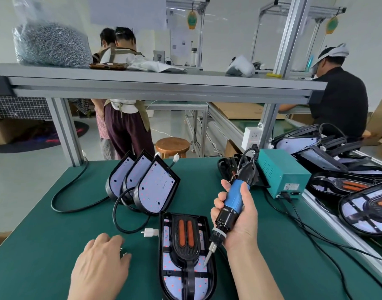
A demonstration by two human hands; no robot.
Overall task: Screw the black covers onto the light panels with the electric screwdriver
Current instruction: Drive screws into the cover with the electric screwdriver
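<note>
A light panel (168, 276) lies flat on the green table (45, 234) in front of me, with a black cover (186, 241) bearing two orange strips laid on it. My right hand (240, 215) grips a blue and black electric screwdriver (229, 211), tilted so that its bit tip rests at the cover's right side. My left hand (101, 263) lies palm down on the table to the left of the panel, fingers over a few small screws (123, 252). Three more light panels (151, 185) lean upright behind.
A teal power box (283, 172) stands at the right with cables running across the table. Stacked panels and covers (359, 191) fill the right side. A bag of screws (49, 44) sits on the shelf above. Other people work beyond the bench; a wooden stool (172, 146) stands behind it.
</note>
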